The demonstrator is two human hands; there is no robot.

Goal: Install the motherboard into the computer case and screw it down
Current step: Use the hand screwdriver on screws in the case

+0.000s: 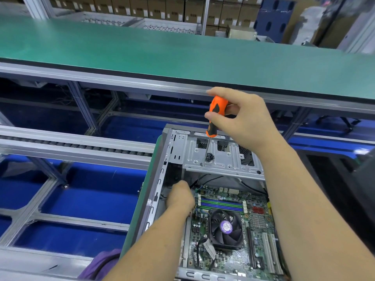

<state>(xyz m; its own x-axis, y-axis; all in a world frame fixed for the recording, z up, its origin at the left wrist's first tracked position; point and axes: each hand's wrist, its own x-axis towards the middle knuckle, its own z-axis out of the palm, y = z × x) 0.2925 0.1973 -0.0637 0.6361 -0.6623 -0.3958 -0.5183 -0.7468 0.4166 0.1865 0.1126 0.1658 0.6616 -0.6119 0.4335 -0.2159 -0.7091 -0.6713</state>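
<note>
— From where is the scene taken?

— A single view is given, from a camera worn on the head, set above the near end of the computer case (176, 151) and tilted forward and down into its open side.

— How near is it held?

— Close: the case is cut off by the lower edge, and both forearms are seen entering from the bottom.

— What is taken in beyond the case?

— A green workbench (162, 49) is seen stretching across behind the case, with stacked boxes (142, 7) farther back. Straight lines are bent by the wide lens.
</note>
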